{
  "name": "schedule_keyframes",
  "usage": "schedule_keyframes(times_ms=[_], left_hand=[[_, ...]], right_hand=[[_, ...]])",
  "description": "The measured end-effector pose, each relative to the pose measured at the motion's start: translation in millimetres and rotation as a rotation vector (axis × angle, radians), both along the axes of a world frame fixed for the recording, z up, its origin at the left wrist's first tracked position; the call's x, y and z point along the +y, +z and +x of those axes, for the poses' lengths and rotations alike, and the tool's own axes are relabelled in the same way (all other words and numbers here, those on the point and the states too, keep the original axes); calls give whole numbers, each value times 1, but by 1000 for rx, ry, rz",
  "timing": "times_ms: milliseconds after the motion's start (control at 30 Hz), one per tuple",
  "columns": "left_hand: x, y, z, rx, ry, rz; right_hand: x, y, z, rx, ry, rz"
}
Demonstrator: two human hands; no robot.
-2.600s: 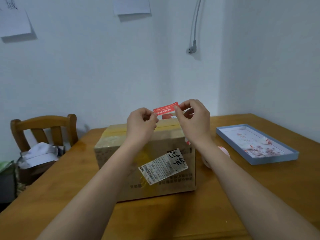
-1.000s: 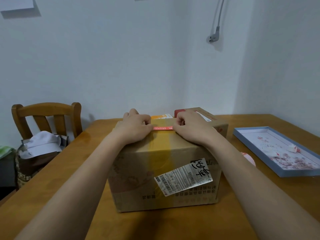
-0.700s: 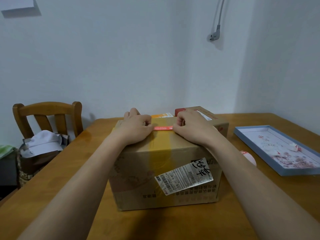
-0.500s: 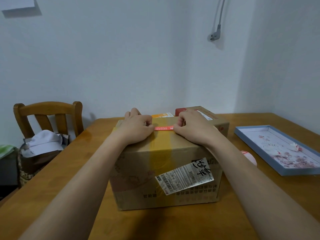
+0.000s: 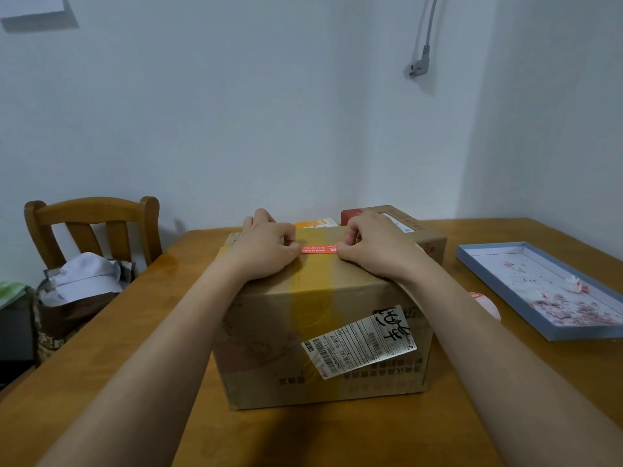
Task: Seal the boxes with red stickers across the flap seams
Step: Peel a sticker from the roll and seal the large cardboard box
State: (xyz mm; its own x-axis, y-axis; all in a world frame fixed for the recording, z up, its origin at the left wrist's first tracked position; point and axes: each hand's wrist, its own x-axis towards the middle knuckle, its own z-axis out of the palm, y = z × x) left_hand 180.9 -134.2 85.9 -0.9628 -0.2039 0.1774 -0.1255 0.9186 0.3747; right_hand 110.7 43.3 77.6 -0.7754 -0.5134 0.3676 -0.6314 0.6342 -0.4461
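A cardboard box (image 5: 320, 332) stands on the wooden worktop (image 5: 101, 382), a band of yellowish tape running over its top and down its near face, where a white shipping label (image 5: 359, 342) sits tilted. A red sticker (image 5: 318, 249) lies flat on the box top, crosswise over the tape. The left hand (image 5: 266, 246) rests on the box at the sticker's left end with fingers curled, thumb and fingertips pressed down on that end. The right hand (image 5: 372, 244) does the same at the right end, fingers curled, thumb tip on the sticker. Whether either hand pinches the sticker or only presses it cannot be told. Just behind stands a second box (image 5: 424, 235) with a red patch. To the right lies a blue tray (image 5: 505, 281) holding red and white scraps. A pink roll (image 5: 485, 303) peeks out beside the right forearm. A wooden chair (image 5: 91, 227) stands at the left with a bag (image 5: 77, 291) on it
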Motion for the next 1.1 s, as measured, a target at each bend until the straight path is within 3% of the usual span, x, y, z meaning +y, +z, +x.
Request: schedule_keyframes(times_ms=[633, 833, 967, 1100], left_hand=[[-3, 0, -4, -6, 90, 19], [1, 2, 3, 70, 83, 4], [0, 3, 11, 185, 10, -100], [5, 1, 20, 233, -43, -92]], right_hand=[[0, 4, 3, -80, -25, -94], [3, 1, -5, -59, -37, -144], [4, 5, -1, 100, -8, 23], [-1, 2, 11, 98, 40, 145]])
